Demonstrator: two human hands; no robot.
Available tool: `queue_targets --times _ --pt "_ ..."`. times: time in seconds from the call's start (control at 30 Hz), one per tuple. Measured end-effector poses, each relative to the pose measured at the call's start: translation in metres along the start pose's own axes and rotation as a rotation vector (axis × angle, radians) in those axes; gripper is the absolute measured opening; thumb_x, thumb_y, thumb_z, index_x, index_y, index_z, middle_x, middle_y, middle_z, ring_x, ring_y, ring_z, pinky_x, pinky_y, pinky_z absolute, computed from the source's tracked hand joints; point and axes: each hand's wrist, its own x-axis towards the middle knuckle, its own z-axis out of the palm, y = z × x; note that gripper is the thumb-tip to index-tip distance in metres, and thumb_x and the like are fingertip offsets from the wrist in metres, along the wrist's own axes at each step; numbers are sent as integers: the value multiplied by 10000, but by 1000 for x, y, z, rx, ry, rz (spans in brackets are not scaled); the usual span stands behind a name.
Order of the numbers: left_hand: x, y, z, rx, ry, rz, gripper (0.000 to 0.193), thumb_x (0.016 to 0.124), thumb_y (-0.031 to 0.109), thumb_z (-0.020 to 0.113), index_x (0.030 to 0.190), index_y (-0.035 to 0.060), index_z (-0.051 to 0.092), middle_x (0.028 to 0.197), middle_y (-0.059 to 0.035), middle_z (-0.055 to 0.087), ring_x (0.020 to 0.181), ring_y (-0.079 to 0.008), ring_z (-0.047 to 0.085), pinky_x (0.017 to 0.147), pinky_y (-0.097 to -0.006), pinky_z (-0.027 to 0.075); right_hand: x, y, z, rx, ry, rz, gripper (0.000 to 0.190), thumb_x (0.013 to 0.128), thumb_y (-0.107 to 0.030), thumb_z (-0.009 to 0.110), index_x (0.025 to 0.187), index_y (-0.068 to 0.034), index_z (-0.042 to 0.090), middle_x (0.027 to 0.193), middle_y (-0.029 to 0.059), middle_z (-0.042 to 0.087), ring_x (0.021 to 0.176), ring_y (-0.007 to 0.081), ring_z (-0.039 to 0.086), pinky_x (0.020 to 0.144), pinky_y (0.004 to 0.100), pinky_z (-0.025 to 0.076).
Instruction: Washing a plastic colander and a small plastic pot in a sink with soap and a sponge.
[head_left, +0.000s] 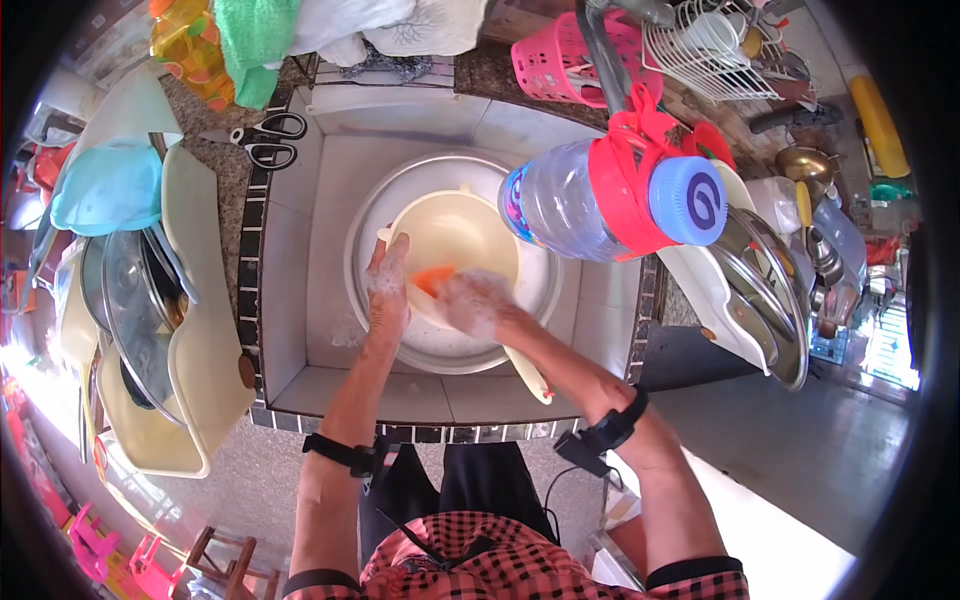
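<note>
My left hand (388, 274), covered in suds, grips the left rim of a cream plastic bowl (465, 221) and tilts it over a round metal basin (367, 217) in the tiled sink. Inside the bowl, near its lower edge, my soapy right hand (474, 301) presses an orange sponge or cloth (433, 280) to the wall; its fingers are blurred. A cream handle (529, 375) with a red tip sticks out below my right hand, over the basin's rim; what it belongs to is hidden.
A plastic bottle (562, 199) with a blue cap hangs by red ties near the tap (604, 64). Black-handled scissors (274, 141) lie at the sink's upper left corner. Racks with pot lids (135, 322) stand left and right. A pink basket (551, 64) is behind the sink.
</note>
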Motion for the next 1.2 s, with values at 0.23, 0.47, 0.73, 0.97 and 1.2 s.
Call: queue_targets --times 0.23,0.47,0.73,0.97,1.2 --pt "-7 -4 -5 -111 -106 4 422 834 322 507 1143 39 455 1026 -46 523 978 -129 474 840 -271 376 58 -18 27 1123 534 88 185 765 -181 505 673 -23 533 679 155 577 650 304 565 575 391 445" --pt "-12 9 -6 19 4 41 418 840 296 504 1156 30 444 1048 -56 518 962 -139 472 828 -263 375 40 38 3 -206 388 -136 185 713 -210 549 641 -40 559 607 159 553 573 290 560 472 378 418" --pt "3 -10 -22 502 86 -2 392 863 294 448 1151 27 433 1010 -44 503 924 -131 466 810 -260 370 37 1 32 776 -69 57 208 746 -270 543 635 -94 553 555 35 521 505 137 508 460 282 391" --pt "-23 -2 15 51 -57 120 374 862 308 442 1139 56 446 979 -24 502 897 -105 461 791 -237 367 62 5 21 1815 636 488 121 801 -218 493 699 -153 480 593 -46 415 468 49 333 424 192 276" --pt "-19 11 20 219 28 112 366 859 296 456 1135 56 458 937 -20 525 828 -95 483 719 -231 403 68 3 16 1546 483 412 170 794 -201 490 639 -131 504 553 -35 438 457 46 351 395 210 265"
